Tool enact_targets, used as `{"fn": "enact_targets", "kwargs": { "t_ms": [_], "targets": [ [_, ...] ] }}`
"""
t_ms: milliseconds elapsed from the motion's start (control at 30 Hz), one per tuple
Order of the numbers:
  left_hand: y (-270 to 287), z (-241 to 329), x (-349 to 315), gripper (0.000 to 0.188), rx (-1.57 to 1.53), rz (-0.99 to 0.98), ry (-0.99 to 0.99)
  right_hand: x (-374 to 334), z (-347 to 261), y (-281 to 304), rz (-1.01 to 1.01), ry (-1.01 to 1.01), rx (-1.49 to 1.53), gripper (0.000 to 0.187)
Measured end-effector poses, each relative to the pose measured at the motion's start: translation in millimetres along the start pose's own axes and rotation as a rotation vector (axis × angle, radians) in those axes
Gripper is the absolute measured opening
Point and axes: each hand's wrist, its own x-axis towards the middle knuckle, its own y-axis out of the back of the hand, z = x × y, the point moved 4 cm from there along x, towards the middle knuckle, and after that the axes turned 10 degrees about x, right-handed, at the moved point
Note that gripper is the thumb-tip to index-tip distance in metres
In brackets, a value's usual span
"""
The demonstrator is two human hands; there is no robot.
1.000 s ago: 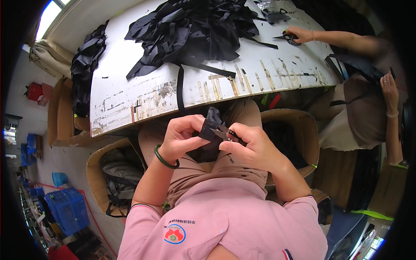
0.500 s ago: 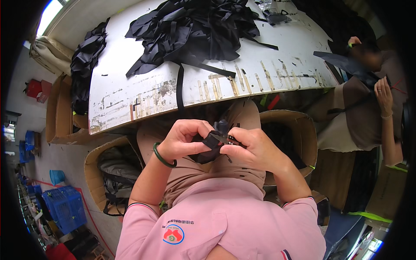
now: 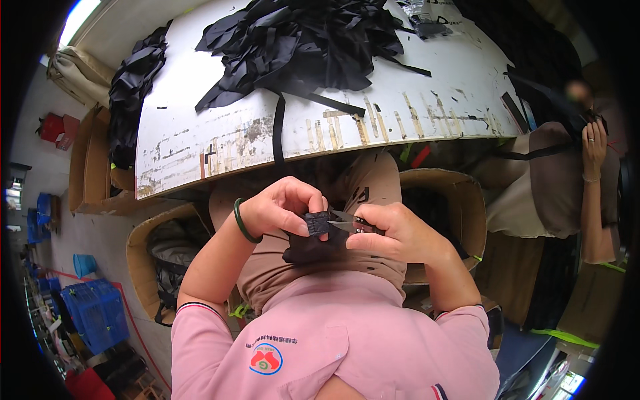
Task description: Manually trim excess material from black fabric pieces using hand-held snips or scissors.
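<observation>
My left hand pinches a stitched black strap end between thumb and fingers, above my lap. A dark fabric piece hangs below it. My right hand is closed around small thread snips. Their pointed metal blades are parted and reach left to the edge of the strap end. Whether the blades touch a thread is too small to tell.
A white worktable with worn tape marks stands ahead, bearing a heap of black fabric pieces. Cardboard boxes flank my legs, one holding a dark bag. At the right, a co-worker's hand handles black material.
My left hand has turned the black piece so the stitched strap end shows flat. The snips' blades have come into clear view beside it. The co-worker's dark material has shifted.
</observation>
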Motion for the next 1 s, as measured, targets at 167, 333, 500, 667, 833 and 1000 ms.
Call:
{"fn": "enact_targets", "kwargs": {
  "t_ms": [167, 333, 500, 667, 833, 1000],
  "targets": [
    [3.7, -10.1, -1.0, 0.016, -0.056, -0.083, 0.097, 1.7, -5.4, -2.9, -0.075, 0.001, -0.033, 0.035],
    [0.1, -11.5, 0.2, 0.016, -0.099, -0.098, 0.169, 2.9, -4.7, -4.7, -0.101, -0.015, -0.086, 0.035],
    [5.7, -14.0, -2.1, 0.015, -0.145, -0.056, 0.068, 0.7, 2.1, -3.1, -0.046, 0.039, -0.096, 0.035],
    [6.5, -16.2, -1.2, 0.016, -0.148, -0.08, 0.056, 1.3, 2.3, -5.6, -0.073, 0.017, -0.087, 0.035],
    [3.0, -12.8, -2.6, 0.016, -0.173, -0.022, 0.089, 1.4, 1.6, -4.1, -0.05, 0.049, -0.084, 0.035],
    [0.9, -11.7, -0.1, 0.016, -0.149, -0.108, 0.096, 2.4, 1.1, -5.7, -0.078, 0.043, -0.091, 0.035]
  ]
}}
